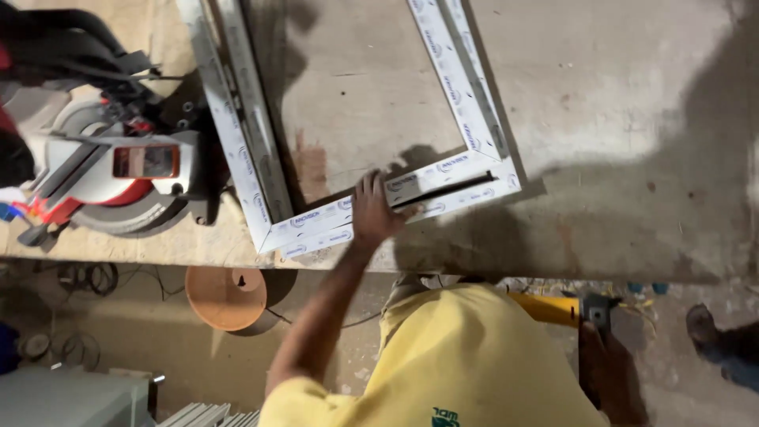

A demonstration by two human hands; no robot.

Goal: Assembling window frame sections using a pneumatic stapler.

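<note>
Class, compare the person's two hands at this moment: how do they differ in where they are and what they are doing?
The left hand lies flat on the white window frame on the workbench; the right hand hangs below the bench edge. The left hand is open and grips nothing; the right hand is closed around a yellow power tool. Both are bare.

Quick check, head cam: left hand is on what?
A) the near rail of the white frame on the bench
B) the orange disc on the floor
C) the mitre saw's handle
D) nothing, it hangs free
A: the left hand lies flat on the near rail of the white frame on the bench, well clear of the mitre saw; the right hand grips a yellow tool down by the hip.
</note>
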